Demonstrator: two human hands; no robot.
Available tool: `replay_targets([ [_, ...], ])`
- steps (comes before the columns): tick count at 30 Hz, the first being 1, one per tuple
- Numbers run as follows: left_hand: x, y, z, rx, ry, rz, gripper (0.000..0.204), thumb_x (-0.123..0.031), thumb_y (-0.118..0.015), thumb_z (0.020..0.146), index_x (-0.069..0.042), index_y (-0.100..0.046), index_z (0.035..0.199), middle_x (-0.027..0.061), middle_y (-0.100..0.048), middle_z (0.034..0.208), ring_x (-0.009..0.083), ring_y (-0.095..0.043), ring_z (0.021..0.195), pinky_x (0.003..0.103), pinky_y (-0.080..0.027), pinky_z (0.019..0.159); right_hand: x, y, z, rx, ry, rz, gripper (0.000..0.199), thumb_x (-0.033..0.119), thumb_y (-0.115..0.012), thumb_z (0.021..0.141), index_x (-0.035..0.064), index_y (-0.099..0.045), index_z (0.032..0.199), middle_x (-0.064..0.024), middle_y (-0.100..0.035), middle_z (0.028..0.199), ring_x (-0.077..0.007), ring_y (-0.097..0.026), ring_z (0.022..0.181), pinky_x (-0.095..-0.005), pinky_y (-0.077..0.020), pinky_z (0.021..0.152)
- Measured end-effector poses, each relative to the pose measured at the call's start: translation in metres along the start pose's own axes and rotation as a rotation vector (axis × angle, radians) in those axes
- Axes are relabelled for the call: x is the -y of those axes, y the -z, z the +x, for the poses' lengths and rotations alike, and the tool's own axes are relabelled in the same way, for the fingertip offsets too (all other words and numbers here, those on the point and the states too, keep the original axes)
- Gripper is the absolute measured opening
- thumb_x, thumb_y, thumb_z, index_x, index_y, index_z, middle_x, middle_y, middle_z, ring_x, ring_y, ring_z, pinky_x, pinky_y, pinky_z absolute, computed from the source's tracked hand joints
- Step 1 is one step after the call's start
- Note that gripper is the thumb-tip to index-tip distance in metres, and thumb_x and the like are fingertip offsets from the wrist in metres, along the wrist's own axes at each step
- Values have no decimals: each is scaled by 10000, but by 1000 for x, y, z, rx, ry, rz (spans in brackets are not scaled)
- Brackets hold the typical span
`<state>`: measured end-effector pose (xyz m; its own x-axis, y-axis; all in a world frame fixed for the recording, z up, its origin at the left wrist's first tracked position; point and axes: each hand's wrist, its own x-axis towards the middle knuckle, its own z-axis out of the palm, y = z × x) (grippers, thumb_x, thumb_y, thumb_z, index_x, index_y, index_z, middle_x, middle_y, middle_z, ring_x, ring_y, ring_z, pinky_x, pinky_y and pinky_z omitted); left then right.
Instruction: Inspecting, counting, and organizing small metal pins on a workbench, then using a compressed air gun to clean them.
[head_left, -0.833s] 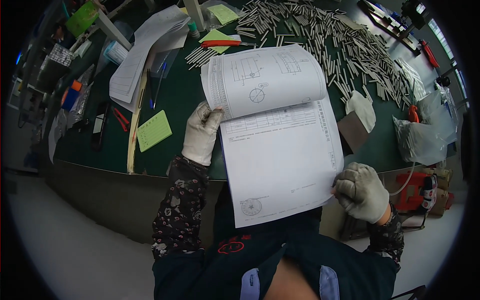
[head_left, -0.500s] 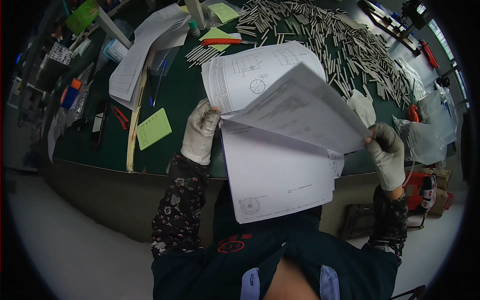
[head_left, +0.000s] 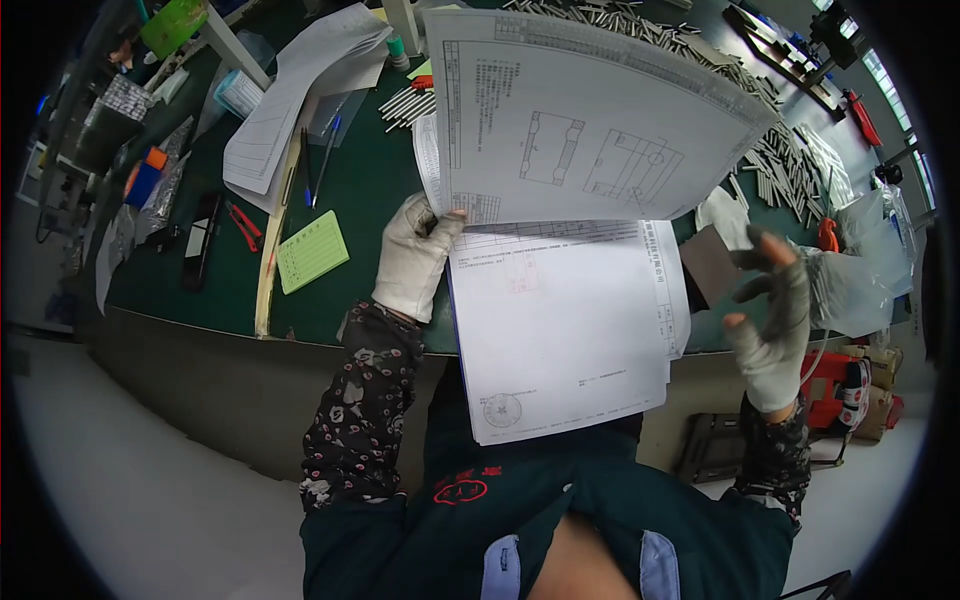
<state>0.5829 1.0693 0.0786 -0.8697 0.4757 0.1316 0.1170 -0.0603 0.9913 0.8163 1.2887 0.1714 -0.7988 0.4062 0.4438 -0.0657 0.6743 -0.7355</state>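
Observation:
A stapled stack of white paper drawings (head_left: 565,320) lies over the near edge of the green table (head_left: 360,200). Its top sheet (head_left: 580,120) is flipped up and back, showing line drawings. My left hand (head_left: 415,255), in a white glove, pinches the stack at its left edge near the fold. My right hand (head_left: 775,310), in a grey glove, hovers to the right of the sheets with its fingers spread, touching no paper.
Several metal rods (head_left: 790,160) cover the far right of the table. A green note pad (head_left: 312,250), a wooden ruler (head_left: 272,250), pens, red cutters (head_left: 240,222) and more paper (head_left: 290,110) lie at the left. Plastic bags (head_left: 860,270) sit right.
My right hand lifted the top sheet, flipped it up and over the fold, then let go; it now hangs open to the right. My left hand kept its grip on the stack.

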Motion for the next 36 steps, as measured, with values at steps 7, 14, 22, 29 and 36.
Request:
replay_targets([
  [7,2,5,0,-25,5,29,274,-200,-589,857,23,-567,1015,34,-611,887,72,-533,798,213,-422,750,19,-14,-37,864,233,-717,732,374,-737,552,114,-491,1190,-140,-478,1208,-298,-462,1105,-405,-375,843],
  [14,0,3,0,-19,-1,77,256,-181,-578,863,24,-560,1015,44,-605,875,70,-537,778,210,-434,707,9,-18,-49,827,327,-844,351,252,-650,668,89,-603,975,-87,-575,1069,-237,-523,1013,-388,-383,801],
  [22,1,5,0,-35,-6,69,268,-176,-575,864,21,-552,1043,45,-609,892,77,-541,798,208,-429,756,18,-11,-37,825,308,-766,125,146,-562,712,94,-618,812,-29,-607,840,-194,-565,814,-323,-417,707],
  [29,2,6,-1,-23,-34,59,254,-176,-572,864,18,-560,1027,45,-609,895,77,-536,798,214,-427,742,14,1,-16,694,163,-360,99,121,-640,650,72,-579,712,-46,-597,741,-252,-553,740,-366,-445,667],
  [36,-1,5,-2,-20,-16,3,269,-185,-569,868,21,-551,1040,41,-613,872,76,-537,781,217,-431,734,11,-1,-7,586,187,-409,151,93,-681,627,64,-537,663,-56,-582,707,-253,-546,671,-363,-447,598],
])
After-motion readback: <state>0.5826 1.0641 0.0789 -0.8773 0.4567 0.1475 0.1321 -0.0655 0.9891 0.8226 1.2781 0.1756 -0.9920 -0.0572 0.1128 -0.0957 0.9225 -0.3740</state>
